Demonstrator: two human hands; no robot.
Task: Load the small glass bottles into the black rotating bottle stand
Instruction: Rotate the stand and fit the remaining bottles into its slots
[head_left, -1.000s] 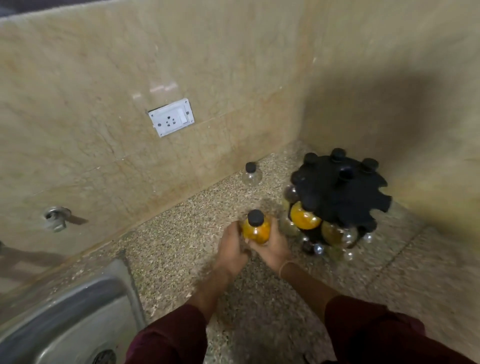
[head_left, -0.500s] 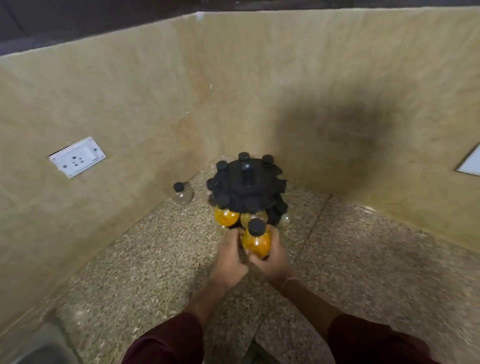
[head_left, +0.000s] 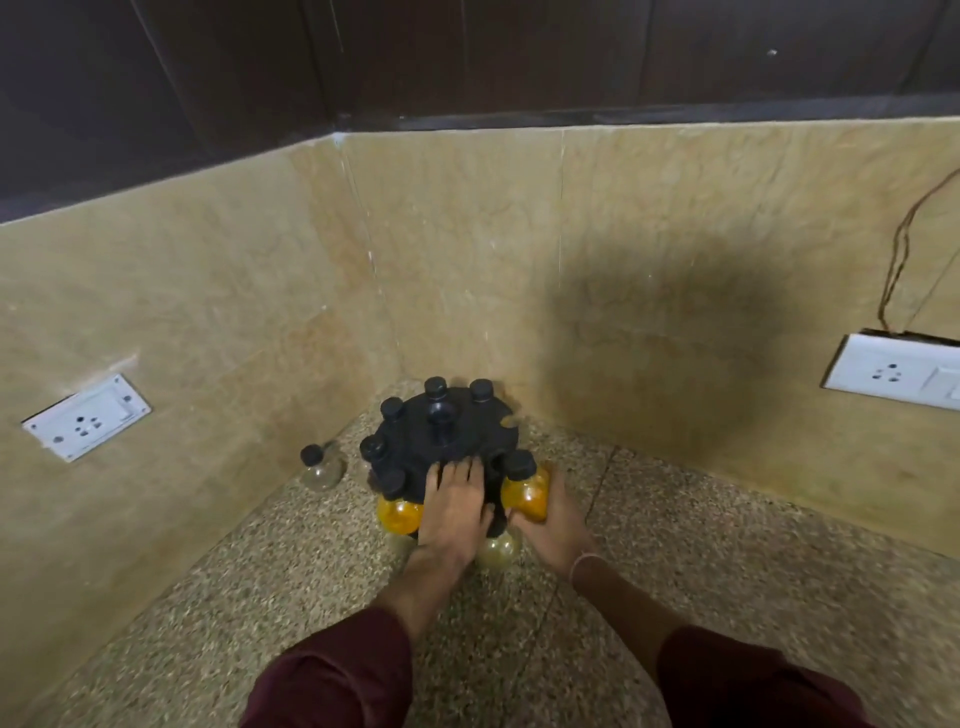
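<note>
The black rotating bottle stand (head_left: 457, 426) sits in the corner of the speckled counter (head_left: 727, 597), with several black-capped bottles hanging in its rim slots. My left hand (head_left: 453, 506) rests flat on the stand's near edge, fingers spread. My right hand (head_left: 550, 519) grips an orange-filled glass bottle (head_left: 525, 491) with a black cap, held at the stand's right front rim. Another orange bottle (head_left: 397, 512) hangs at the front left of the stand. A clear bottle (head_left: 497, 551) shows under the stand between my hands. An empty clear bottle (head_left: 322, 465) stands alone on the counter left of the stand.
Tan marble walls close the corner behind the stand. A white socket plate (head_left: 85, 418) is on the left wall and another (head_left: 891, 371) on the right wall, with a thin wire above it. Dark cabinets hang overhead.
Both hands moved forward to the stand. My left hand let go of the orange bottle and landed on the stand's top; my right hand carried the bottle to the rim. The view swung right.
</note>
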